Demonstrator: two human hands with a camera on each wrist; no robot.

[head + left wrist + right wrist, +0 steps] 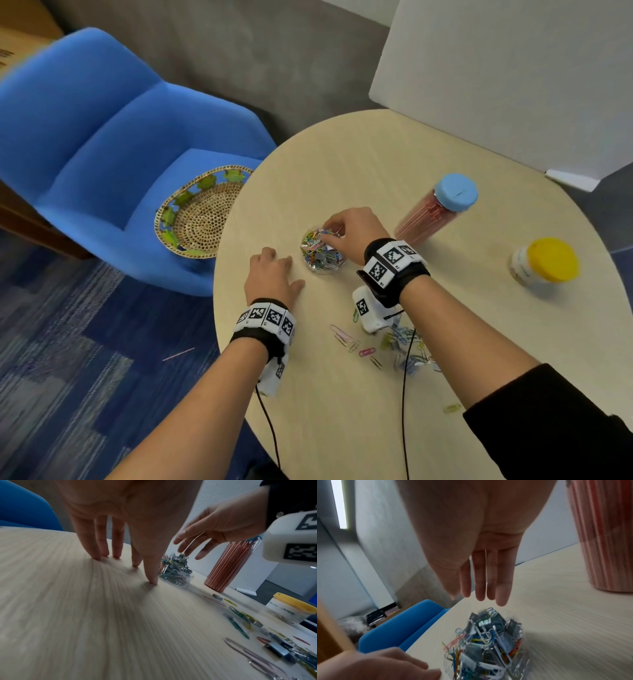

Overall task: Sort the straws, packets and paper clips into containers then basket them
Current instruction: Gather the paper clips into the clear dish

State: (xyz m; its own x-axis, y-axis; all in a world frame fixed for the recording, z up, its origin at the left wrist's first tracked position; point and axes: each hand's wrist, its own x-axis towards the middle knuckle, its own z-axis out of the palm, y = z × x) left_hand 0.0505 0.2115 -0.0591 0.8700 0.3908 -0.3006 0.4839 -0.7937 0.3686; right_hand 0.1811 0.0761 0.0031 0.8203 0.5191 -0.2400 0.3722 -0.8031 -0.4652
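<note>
Under my right hand [352, 233] sits the clear container [322, 251], heaped with mixed-colour paper clips and a few grey binder clips. Right wrist view: that hand hovers palm-down just above the heap, fingers [488, 577] straight and together, holding nothing, not touching the clips.

Left hand [274, 275] is just left of the container, fingers [101, 539] spread and straight, tips pressed on the pale wood-grain counter [376, 164]. Nothing gripped.

Labels: yellow-lid jar [543, 262] far right of my right hand has a white label with teal print, too blurred to read. Wrist bands and camera pods carry black-and-white square markers, no legible text.

Beyond and right of my right hand: tall clear canister [436, 209], blue lid on, packed with pink/red straws, leaning in the head view.

Loose paper clips [387, 346] scattered on the counter below my right wrist and forearm: pink, purple, green, yellow, blue, plus some binder clips; one yellow clip lies apart near my right sleeve.

Left of my left hand, off the counter: woven basket [197, 214] with green trim on the seat of a blue chair [102, 137]. One pink straw [178, 354] lies on the blue carpet, left of my left forearm.

White board [513, 78] stands behind the counter.
</note>
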